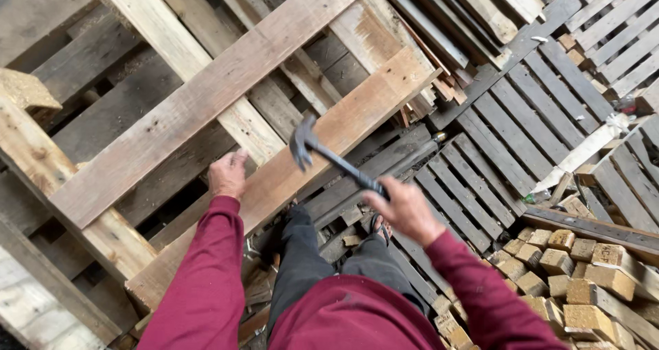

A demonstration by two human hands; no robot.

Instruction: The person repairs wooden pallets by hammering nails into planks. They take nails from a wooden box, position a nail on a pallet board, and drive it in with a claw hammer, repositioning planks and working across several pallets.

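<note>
Stacked wooden pallets cover the ground on every side, grey and weathered, slats running at different angles. One pallet stands tilted up in front of me; I take it as the landmark. Its pale boards cross diagonally, with dark gaps between them.

My left hand rests on the lower board of that pallet, fingers curled over its upper edge, gripping the wood. Dark red sleeve runs back from the wrist.

My right hand is just right of the pallet's lower board, fist closed around the handle of a hammer. Hammer is dark metal, claw type. Its head hangs just above the lower board, near the middle of its length; cannot tell whether it touches the wood.

Below the pallet: my dark trousers and one sandalled foot on flat slats. Right of the pallet, well apart, a heap of small square wood blocks, tan and crumbly-looking.
</note>
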